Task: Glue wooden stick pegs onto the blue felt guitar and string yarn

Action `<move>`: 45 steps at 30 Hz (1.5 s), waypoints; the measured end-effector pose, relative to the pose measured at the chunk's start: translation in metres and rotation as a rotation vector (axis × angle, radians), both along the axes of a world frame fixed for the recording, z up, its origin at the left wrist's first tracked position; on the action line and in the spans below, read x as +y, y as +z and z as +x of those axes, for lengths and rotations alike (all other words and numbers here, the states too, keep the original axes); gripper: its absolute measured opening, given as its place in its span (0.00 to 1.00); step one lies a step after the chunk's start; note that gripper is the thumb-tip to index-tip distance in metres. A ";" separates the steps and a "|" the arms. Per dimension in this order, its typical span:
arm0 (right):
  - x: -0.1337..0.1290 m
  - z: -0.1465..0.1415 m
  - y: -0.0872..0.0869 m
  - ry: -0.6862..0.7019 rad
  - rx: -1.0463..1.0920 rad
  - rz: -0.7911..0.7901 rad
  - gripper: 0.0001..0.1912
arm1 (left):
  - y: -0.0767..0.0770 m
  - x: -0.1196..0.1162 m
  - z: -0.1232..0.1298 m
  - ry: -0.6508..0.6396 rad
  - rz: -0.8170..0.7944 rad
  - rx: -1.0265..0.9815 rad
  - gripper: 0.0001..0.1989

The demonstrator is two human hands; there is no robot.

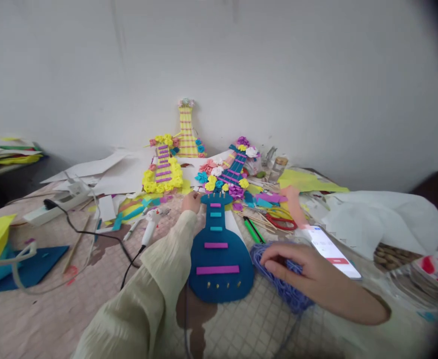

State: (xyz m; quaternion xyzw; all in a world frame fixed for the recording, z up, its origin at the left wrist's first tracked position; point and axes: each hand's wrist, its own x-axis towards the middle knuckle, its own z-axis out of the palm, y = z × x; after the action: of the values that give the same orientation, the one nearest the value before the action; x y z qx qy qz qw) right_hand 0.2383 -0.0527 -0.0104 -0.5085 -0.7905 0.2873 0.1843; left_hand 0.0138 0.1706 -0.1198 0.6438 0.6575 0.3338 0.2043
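Observation:
A blue guitar cutout (222, 249) lies upright in front of me, with purple and light-blue strips across it and small pegs at its top and bottom. At the left edge of its head, my left hand (191, 201) has its fingers closed against the corner; the fingertips are partly hidden. To the right of the guitar's body lies a tangled bundle of purple-blue yarn (286, 289). My right hand (297, 264) rests over this yarn, fingers curled down into it and thumb close to the index finger.
Decorated paper instruments (162, 172) lean near the wall. A white glue gun (150, 227) with a black cord and a power strip (56, 207) are at left. Green markers (253, 230), red scissors (281, 222) and a lit phone (333, 252) lie at right. Paper scraps cover the back.

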 end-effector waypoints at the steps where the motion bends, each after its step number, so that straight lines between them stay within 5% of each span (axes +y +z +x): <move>1: 0.007 0.001 0.003 -0.013 -0.002 0.011 0.14 | -0.004 0.006 -0.001 -0.006 -0.002 0.009 0.15; 7: 0.064 0.009 0.011 -0.127 -0.007 0.087 0.15 | -0.026 0.028 0.000 -0.070 0.034 0.051 0.15; 15: 0.150 0.018 -0.037 -0.147 -0.208 0.065 0.15 | -0.044 0.032 0.002 -0.131 0.124 0.085 0.14; 19: 0.175 0.022 -0.043 -0.160 -0.230 0.051 0.14 | -0.043 0.029 0.001 -0.144 0.158 0.101 0.12; 25: 0.177 0.056 -0.047 -0.217 -0.380 -0.053 0.10 | -0.042 0.029 0.000 -0.140 0.186 0.087 0.10; 29: 0.168 0.073 -0.070 -0.248 -0.443 -0.059 0.07 | -0.044 0.032 -0.002 -0.145 0.179 0.071 0.11; 36: 0.160 0.059 -0.107 -0.261 -0.520 0.023 0.07 | -0.041 0.035 -0.006 -0.171 0.111 0.087 0.11; 41: 0.155 0.052 -0.108 -0.187 -0.598 0.069 0.07 | -0.038 0.034 -0.005 -0.173 0.089 0.091 0.11; 45: 0.161 0.063 -0.086 -0.121 -0.705 0.096 0.10 | -0.039 0.033 -0.004 -0.177 0.091 0.090 0.11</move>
State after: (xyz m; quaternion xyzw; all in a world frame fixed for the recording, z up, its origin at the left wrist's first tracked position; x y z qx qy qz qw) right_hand 0.3010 0.1081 -0.0964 -0.6130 -0.7865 0.0451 -0.0593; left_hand 0.0095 0.2036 -0.1586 0.7223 0.5906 0.3149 0.1737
